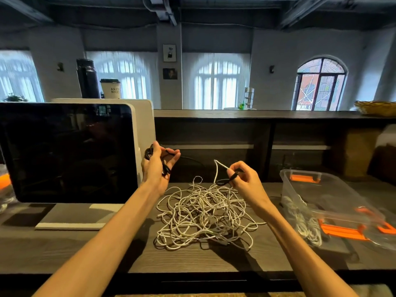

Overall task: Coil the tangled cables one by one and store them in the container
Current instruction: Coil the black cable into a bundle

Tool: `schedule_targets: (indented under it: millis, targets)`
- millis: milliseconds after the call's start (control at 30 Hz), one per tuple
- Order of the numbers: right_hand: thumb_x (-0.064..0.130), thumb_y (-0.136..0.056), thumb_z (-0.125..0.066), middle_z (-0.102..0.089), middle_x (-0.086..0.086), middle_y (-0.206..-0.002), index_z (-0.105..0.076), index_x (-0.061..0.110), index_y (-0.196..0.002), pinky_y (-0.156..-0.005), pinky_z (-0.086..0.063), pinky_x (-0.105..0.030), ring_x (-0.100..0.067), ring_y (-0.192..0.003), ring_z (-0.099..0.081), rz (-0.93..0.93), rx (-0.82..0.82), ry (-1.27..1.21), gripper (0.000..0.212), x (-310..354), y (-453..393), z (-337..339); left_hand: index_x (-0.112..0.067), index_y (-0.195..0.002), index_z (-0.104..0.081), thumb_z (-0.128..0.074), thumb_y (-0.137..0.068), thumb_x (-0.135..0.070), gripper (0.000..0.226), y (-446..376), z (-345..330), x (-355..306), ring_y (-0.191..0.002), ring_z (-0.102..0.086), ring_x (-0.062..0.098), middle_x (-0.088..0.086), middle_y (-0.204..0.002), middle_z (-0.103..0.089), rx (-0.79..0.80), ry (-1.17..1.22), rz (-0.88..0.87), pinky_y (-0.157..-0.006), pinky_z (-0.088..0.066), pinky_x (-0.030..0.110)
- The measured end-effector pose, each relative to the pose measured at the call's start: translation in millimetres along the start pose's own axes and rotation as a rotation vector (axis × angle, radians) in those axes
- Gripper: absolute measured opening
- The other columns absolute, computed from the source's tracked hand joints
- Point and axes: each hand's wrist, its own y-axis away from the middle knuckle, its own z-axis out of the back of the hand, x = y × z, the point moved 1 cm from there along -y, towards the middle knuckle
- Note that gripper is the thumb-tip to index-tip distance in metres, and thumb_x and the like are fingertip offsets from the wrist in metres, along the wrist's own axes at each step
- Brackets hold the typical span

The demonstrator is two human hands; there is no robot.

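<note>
A: Where are the cables?

B: The white tangle (203, 213) lies loose on the desk (107, 249), between the arms. A black cable (165, 166) is partly up in the air: the left hand (156, 166) holds a small coil of it, fingers curled round the loops, forefinger and thumb more spread. The right hand (244, 179) pinches the black cable's far end, and a white strand (216, 170) rises just beside those fingers.

A: How will it handle?

B: Light and limp, I'd judge. It takes any shape, but loops snag on each other, so tugging hard likely tightens knots.

A: Where to take hold?

B: Near a free end or plug, then feed it through the fingers into the coil. The white strand may ride up with it.

A: And the container?

B: The clear bin (287, 187) is on the right, with white coils (304, 224) already inside.
</note>
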Motion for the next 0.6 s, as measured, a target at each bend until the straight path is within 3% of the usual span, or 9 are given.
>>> schedule_targets:
  millis: [167,300,400,467,533,600]
  targets:
    - [0.021,-0.104,-0.055,-0.068,-0.004,-0.086,-0.071,0.018,-0.098,-0.062,-0.043,-0.025,-0.012,-0.07,-0.055,-0.107,-0.166,0.008,0.017,-24.2,2.2,4.4,-0.005,-0.097,-0.058,-0.049,-0.106,-0.029,0.027,0.2,-10.8,-2.5,-0.088,-0.069,0.02,0.009,-0.081,-0.063,0.156,-0.396,-0.309,-0.089,-0.059,0.035]
    - [0.021,-0.105,-0.051,-0.058,0.001,-0.076,-0.072,0.019,-0.1,-0.056,-0.035,-0.023,-0.009,-0.064,-0.047,-0.163,-0.247,-0.088,0.021,-28.6,1.9,9.2,-0.013,-0.092,-0.058,-0.05,-0.102,-0.037,0.026,2.8,-9.0,1.4,-0.092,-0.068,0.019,0.007,-0.084,-0.063,0.286,-0.7,-0.499,-0.095,-0.056,0.035]
    - [0.022,-0.105,-0.052,-0.058,0.002,-0.075,-0.072,0.021,-0.099,-0.054,-0.035,-0.023,-0.009,-0.063,-0.046,-0.148,-0.247,-0.11,0.021,-28.7,2.2,9.9,-0.013,-0.092,-0.059,-0.05,-0.103,-0.033,0.025,6.3,-8.8,6.0,-0.091,-0.068,0.015,0.005,-0.082,-0.065,0.327,-0.752,-0.5,-0.094,-0.055,0.032]
    - [0.026,-0.104,-0.055,-0.067,0.004,-0.082,-0.073,0.024,-0.1,-0.06,-0.041,-0.023,-0.009,-0.071,-0.056,-0.161,-0.168,-0.038,0.019,-25.9,1.8,8.3,-0.011,-0.09,-0.059,-0.049,-0.105,-0.025,0.022,9.8,-13.5,6.7,-0.089,-0.068,0.013,0.007,-0.082,-0.065,0.346,-0.697,-0.452,-0.092,-0.057,0.031]
    - [0.037,-0.102,-0.058,-0.071,0.008,-0.094,-0.075,0.028,-0.105,-0.071,-0.047,-0.027,-0.008,-0.083,-0.063,-0.196,-0.07,0.199,0.019,-22.8,0.8,7.4,-0.012,-0.089,-0.059,-0.049,-0.105,-0.023,0.022,14.3,-20.2,4.9,-0.089,-0.069,0.019,0.01,-0.082,-0.065,0.362,-0.621,-0.39,-0.088,-0.059,0.032]
    - [0.046,-0.1,-0.059,-0.067,0.006,-0.11,-0.073,0.031,-0.114,-0.084,-0.052,-0.033,-0.008,-0.093,-0.064,-0.162,-0.088,0.389,0.025,-14.7,0.6,6.0,-0.012,-0.089,-0.059,-0.049,-0.104,-0.026,0.023,19.7,-25.9,1.3,-0.088,-0.071,0.023,0.01,-0.081,-0.067,0.374,-0.554,-0.311,-0.084,-0.06,0.033]
